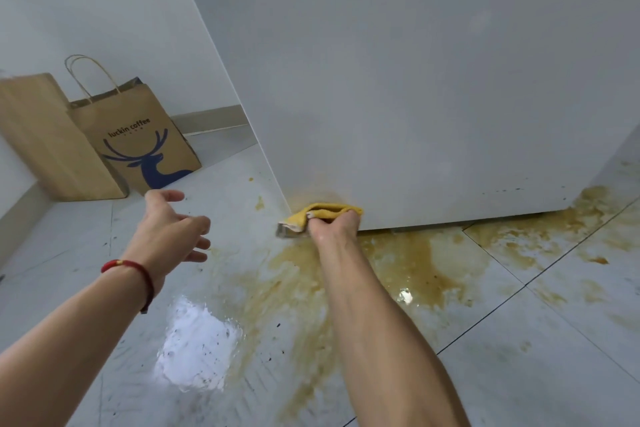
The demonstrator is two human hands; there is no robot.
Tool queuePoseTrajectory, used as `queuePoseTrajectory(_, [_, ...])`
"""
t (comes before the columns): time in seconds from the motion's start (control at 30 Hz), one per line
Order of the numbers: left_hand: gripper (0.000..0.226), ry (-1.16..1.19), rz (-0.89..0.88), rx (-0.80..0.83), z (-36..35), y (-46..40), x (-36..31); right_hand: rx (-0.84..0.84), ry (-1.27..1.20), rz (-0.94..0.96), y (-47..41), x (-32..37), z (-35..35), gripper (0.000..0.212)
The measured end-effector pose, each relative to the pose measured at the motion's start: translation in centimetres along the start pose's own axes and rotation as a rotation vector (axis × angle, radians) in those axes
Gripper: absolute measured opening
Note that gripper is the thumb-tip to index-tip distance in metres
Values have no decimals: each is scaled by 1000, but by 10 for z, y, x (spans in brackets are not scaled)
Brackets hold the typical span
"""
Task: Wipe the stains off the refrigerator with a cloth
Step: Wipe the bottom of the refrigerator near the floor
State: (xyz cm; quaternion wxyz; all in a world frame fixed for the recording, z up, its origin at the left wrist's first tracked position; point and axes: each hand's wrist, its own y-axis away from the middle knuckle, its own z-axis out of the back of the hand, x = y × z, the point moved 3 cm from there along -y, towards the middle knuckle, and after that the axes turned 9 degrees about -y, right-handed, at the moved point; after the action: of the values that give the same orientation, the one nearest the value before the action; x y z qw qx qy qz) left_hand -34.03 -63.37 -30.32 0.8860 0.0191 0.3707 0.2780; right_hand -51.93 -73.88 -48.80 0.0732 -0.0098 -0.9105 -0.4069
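The white refrigerator (pixel 415 80) fills the upper right. A faint yellowish stain (pixel 311 192) sits on its lower left corner. My right hand (pixel 330 227) grips a folded yellow cloth (pixel 329 210) and holds it against the bottom edge of the refrigerator, right at that stain. My left hand (pixel 173 229) hovers over the floor to the left, fingers relaxed and spread, holding nothing. A red cord bracelet circles its wrist.
A yellow-brown spill (pixel 408 263) spreads over the grey floor tiles below the refrigerator and to the right. A wet shiny patch (pixel 197 347) lies near my left forearm. Two brown paper bags (pixel 131 139) stand against the wall at the left.
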Motion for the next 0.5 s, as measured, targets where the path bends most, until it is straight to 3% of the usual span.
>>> queuePoseTrajectory(0.07, [61,-7,-27,18,-7,1,-6,-48,6,1,19,41,-3,21])
queuePoseTrajectory(0.17, [58,-23,-62,54,-23,4,-17,-125,93,133,16,104,2,31])
queuePoseTrajectory(0.33, [23,-71,-281,240,-67,16,-52,-138,223,453,26,222,-2,22])
queuePoseTrajectory(0.43, [35,-144,-438,397,-103,34,-74,-160,376,748,20,245,-2,70])
queuePoseTrajectory(0.5, [38,-154,-482,448,-124,42,-85,-175,454,765,18,225,0,67])
